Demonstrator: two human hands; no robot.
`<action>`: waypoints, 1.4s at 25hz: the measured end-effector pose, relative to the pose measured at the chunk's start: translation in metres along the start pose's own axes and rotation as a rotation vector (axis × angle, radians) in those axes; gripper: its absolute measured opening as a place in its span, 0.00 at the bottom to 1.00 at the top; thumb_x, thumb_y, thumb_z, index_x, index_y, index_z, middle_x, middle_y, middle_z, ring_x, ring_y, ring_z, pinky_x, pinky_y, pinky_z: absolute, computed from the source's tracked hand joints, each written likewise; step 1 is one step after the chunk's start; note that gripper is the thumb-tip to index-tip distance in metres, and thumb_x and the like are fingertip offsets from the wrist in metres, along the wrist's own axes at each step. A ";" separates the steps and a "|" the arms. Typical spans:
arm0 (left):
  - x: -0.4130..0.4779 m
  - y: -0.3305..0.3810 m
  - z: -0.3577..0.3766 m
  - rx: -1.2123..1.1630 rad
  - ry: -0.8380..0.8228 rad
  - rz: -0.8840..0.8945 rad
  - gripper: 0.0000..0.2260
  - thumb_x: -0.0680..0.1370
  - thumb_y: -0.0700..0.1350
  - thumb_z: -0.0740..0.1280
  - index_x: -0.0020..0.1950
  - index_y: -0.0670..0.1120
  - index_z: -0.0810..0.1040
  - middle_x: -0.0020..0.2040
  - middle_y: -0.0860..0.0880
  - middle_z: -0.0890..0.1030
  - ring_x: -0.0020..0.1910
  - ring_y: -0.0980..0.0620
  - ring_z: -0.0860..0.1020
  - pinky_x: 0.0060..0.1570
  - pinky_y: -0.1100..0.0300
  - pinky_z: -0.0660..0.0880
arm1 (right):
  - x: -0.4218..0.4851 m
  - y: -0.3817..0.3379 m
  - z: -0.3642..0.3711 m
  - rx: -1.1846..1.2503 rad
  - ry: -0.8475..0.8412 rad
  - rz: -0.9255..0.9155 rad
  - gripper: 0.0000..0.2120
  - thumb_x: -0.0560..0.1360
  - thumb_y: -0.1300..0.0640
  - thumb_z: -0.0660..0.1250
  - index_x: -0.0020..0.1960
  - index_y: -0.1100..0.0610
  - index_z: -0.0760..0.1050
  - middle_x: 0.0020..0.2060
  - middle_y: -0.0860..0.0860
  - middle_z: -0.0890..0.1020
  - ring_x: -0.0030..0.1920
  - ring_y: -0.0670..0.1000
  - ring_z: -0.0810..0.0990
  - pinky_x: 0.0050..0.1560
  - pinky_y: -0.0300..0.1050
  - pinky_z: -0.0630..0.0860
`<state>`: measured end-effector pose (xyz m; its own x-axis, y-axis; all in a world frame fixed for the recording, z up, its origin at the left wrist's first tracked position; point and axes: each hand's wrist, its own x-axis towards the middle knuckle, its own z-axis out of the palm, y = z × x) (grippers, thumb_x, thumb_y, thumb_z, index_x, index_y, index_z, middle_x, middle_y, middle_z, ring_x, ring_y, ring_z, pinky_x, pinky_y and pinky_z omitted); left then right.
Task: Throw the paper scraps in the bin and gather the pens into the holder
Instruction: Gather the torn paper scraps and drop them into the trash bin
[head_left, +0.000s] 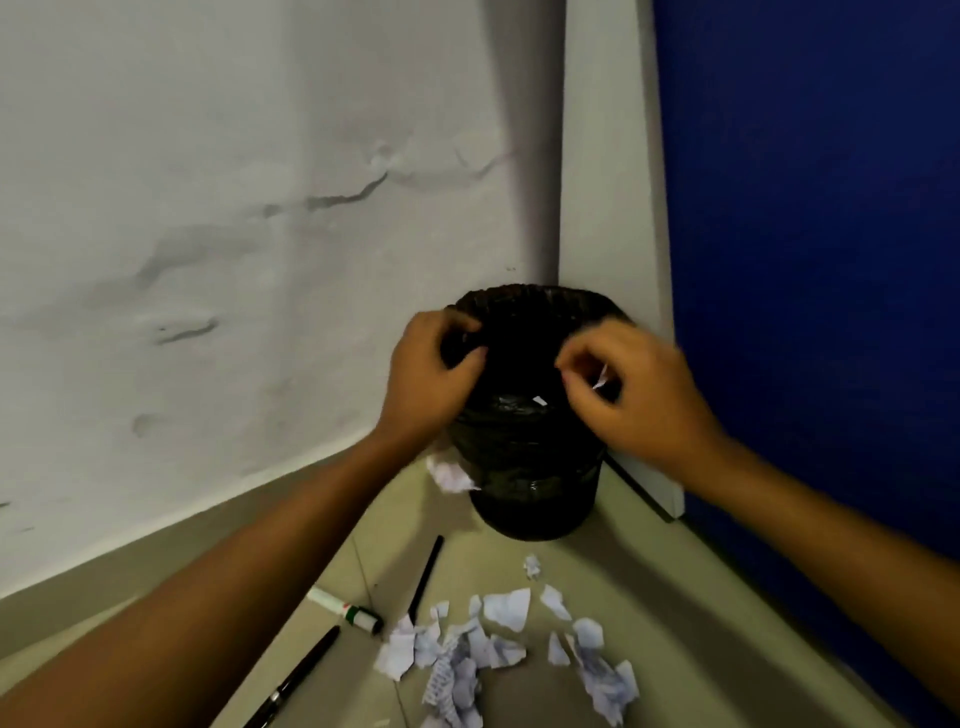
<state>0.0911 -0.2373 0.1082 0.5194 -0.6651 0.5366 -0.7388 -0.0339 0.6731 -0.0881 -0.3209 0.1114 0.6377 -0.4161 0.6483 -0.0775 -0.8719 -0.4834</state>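
A black bin (535, 488) with a dark liner stands in the corner. My left hand (434, 371) grips its left rim. Over the bin's opening my right hand (636, 389) pinches a small white paper scrap (601, 376). Another scrap (540, 400) shows inside the bin. Several torn paper scraps (488, 649) lie on the floor in front of the bin, and a crumpled one (449, 474) rests against its left side. Two black pens (426, 579) (298, 680) and a white marker with a green band (345, 609) lie on the floor to the left. No pen holder is in view.
A cracked white wall (234, 234) rises on the left. A blue panel (831, 234) with a white frame (613, 208) closes the right side. The floor (675, 597) is pale tile.
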 end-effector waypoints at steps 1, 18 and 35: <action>-0.025 -0.012 -0.005 0.016 0.091 -0.036 0.12 0.72 0.42 0.68 0.54 0.44 0.74 0.52 0.50 0.72 0.53 0.54 0.70 0.48 0.73 0.64 | -0.033 -0.006 0.007 0.004 -0.029 -0.007 0.05 0.71 0.59 0.63 0.46 0.57 0.76 0.41 0.47 0.75 0.42 0.44 0.73 0.43 0.31 0.70; -0.277 -0.096 -0.012 -0.034 -0.767 -0.105 0.16 0.74 0.52 0.62 0.60 0.51 0.69 0.60 0.44 0.75 0.58 0.56 0.70 0.59 0.63 0.69 | -0.198 0.027 0.196 0.155 -0.975 0.009 0.27 0.76 0.38 0.53 0.64 0.56 0.69 0.69 0.60 0.68 0.71 0.55 0.60 0.69 0.54 0.58; -0.299 -0.112 -0.020 0.460 -0.982 -0.214 0.40 0.61 0.74 0.28 0.69 0.57 0.36 0.72 0.54 0.36 0.72 0.49 0.36 0.67 0.47 0.32 | -0.218 0.026 0.143 0.059 -0.814 -0.165 0.25 0.77 0.41 0.50 0.66 0.55 0.65 0.54 0.56 0.81 0.52 0.53 0.79 0.51 0.46 0.76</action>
<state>0.0272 -0.0195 -0.1177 0.2393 -0.9084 -0.3430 -0.8694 -0.3577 0.3409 -0.1197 -0.2161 -0.1261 0.9940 0.0521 0.0964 0.0912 -0.8811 -0.4640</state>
